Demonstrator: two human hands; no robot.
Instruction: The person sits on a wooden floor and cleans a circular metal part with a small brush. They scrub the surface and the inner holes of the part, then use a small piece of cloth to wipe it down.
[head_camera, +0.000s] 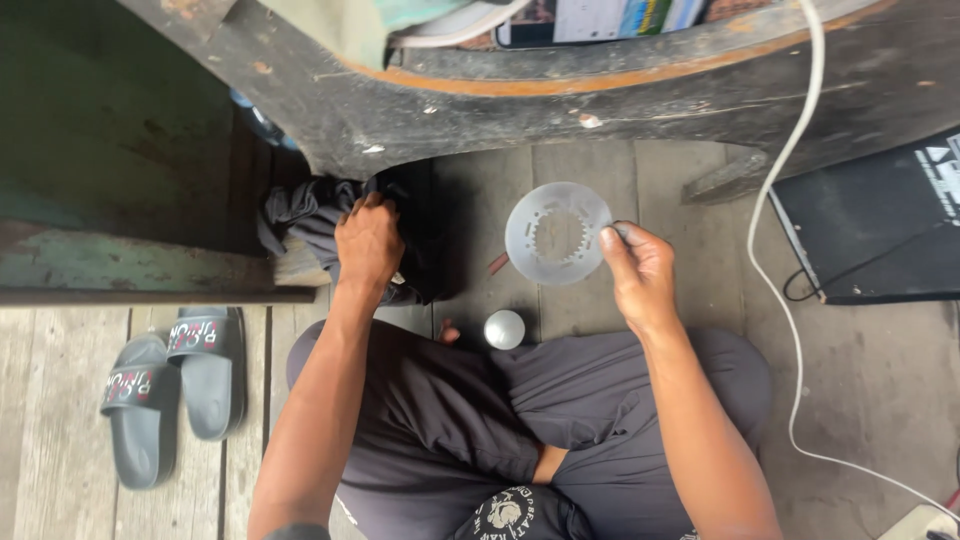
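Observation:
I sit cross-legged on a wooden floor. My right hand (637, 272) pinches the rim of a flat, round metal ring plate (557, 233) with a toothed centre hole, holding it level above the floor. My left hand (368, 243) reaches forward and grips a crumpled black cloth (310, 215) lying by a dark wooden beam. A small round silver cap (504, 329) rests on the floor just ahead of my knees, between both hands.
A heavy dark curved wooden frame (560, 100) spans the top. A pair of grey slippers (175, 385) lies at the left. A black box (880, 225) sits at the right, and a white cable (795, 300) runs down past it.

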